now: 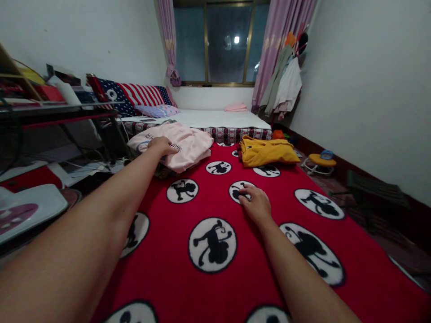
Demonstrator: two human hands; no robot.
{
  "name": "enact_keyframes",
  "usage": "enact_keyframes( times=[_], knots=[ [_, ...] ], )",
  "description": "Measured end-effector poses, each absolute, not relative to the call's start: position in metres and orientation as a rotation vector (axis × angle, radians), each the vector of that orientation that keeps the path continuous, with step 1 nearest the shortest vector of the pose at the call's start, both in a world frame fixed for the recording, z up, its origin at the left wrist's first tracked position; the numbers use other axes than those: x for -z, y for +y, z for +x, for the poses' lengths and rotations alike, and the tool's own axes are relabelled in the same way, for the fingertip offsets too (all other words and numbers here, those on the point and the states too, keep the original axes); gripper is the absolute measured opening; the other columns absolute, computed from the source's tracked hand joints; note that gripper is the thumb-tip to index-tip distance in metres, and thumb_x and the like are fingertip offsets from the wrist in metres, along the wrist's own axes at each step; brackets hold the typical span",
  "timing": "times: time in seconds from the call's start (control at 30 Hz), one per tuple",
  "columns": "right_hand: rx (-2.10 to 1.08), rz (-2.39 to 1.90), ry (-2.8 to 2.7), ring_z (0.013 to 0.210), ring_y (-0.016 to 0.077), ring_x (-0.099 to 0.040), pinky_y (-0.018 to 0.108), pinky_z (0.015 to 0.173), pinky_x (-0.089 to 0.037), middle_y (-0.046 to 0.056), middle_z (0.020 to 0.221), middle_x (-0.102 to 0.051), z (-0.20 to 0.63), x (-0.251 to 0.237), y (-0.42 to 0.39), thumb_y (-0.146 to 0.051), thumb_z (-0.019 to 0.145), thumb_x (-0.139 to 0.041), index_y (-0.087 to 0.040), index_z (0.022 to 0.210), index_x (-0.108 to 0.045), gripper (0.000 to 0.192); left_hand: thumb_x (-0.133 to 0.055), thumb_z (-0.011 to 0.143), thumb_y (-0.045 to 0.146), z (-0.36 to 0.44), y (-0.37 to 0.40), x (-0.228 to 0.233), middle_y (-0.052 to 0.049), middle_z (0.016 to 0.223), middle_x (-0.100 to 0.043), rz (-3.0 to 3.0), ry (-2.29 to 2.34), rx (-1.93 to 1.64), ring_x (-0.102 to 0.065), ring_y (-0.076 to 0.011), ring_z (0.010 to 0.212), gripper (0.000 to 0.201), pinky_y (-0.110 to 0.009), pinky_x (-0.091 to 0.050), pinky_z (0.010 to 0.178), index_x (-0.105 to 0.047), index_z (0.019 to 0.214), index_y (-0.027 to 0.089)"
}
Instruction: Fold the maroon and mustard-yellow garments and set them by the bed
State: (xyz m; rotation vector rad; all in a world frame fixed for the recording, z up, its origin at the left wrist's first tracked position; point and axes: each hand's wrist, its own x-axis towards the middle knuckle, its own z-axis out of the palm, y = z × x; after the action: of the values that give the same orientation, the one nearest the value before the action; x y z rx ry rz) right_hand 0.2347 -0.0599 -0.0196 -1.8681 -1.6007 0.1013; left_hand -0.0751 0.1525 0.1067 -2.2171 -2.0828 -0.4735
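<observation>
A pale pink garment (188,146) lies bunched at the far left of a red blanket (235,278) printed with black-and-white monkey circles. My left hand (162,146) reaches far forward and rests on the pink garment, its fingers curled into the cloth. My right hand (256,202) lies flat on the red blanket near its middle, palm down, fingers on a monkey circle. A folded yellow garment (267,151) sits at the blanket's far right, beyond my right hand and apart from it.
A second bed (215,119) with a white sheet, striped pillows (141,95) and a small pink bundle (235,107) stands under the window. A cluttered desk (50,110) is at left. Clothes hang (284,85) by the curtain. A small yellow stool (321,160) and dark folding chair (373,190) stand at right.
</observation>
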Motion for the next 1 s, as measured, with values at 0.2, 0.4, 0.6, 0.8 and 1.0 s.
enact_keyframes(
  times=[0.2, 0.4, 0.6, 0.8, 1.0],
  knots=[
    [-0.115, -1.817, -1.536, 0.109, 0.0231, -0.06, 0.037, 0.099, -0.042, 0.002, 0.119, -0.068, 0.236, 0.02, -0.058, -0.03, 0.079, -0.059, -0.026, 0.09, -0.074, 0.019, -0.075, 0.07, 0.027, -0.057, 0.135, -0.125, -0.005, 0.083, -0.068, -2.086, -1.918, 1.15, -0.058, -0.018, 0.084, 0.021, -0.03, -0.045, 0.084, -0.064, 0.079, 0.012],
    [-0.409, -1.371, -1.056, 0.093, 0.0236, -0.067, 0.035, 0.082, -0.051, 0.011, 0.1, -0.071, 0.243, 0.022, -0.053, -0.057, 0.077, -0.055, -0.016, 0.1, -0.067, 0.048, -0.061, 0.082, 0.03, -0.029, 0.011, -0.15, -0.001, 0.073, -0.057, -2.154, -1.305, 1.798, -0.056, -0.0124, 0.071, 0.02, -0.026, -0.046, 0.071, -0.056, 0.07, 0.015],
    [-0.747, -1.096, -0.812, 0.09, 0.0223, -0.071, 0.027, 0.066, -0.052, 0.013, 0.108, -0.069, 0.253, 0.009, -0.06, -0.076, 0.077, -0.038, -0.018, 0.101, -0.059, 0.066, -0.067, 0.075, 0.04, -0.064, -0.162, -0.097, -0.003, 0.072, -0.07, -3.835, -1.118, -0.008, -0.063, -0.0186, 0.066, 0.017, -0.029, -0.051, 0.062, -0.071, 0.075, 0.024],
    [-0.841, -1.12, -1.009, 0.093, 0.0251, -0.069, 0.036, 0.076, -0.054, 0.015, 0.11, -0.07, 0.242, 0.008, -0.062, -0.077, 0.078, -0.039, -0.016, 0.107, -0.06, 0.07, -0.068, 0.069, 0.056, -0.101, -0.142, -0.121, -0.004, 0.078, -0.073, -3.458, -1.698, 0.728, -0.067, -0.0219, 0.074, 0.038, -0.03, -0.054, 0.07, -0.075, 0.089, 0.024],
    [-0.626, -1.188, -1.36, 0.11, 0.0266, -0.06, 0.04, 0.099, -0.044, 0.014, 0.117, -0.068, 0.229, 0.011, -0.059, -0.076, 0.068, -0.058, -0.017, 0.109, -0.065, 0.072, -0.057, 0.081, 0.054, -0.065, -0.05, -0.085, -0.015, 0.112, -0.067, -2.657, -1.73, 1.25, -0.06, -0.0307, 0.108, 0.056, -0.043, -0.045, 0.096, -0.062, 0.12, 0.015]
  ],
)
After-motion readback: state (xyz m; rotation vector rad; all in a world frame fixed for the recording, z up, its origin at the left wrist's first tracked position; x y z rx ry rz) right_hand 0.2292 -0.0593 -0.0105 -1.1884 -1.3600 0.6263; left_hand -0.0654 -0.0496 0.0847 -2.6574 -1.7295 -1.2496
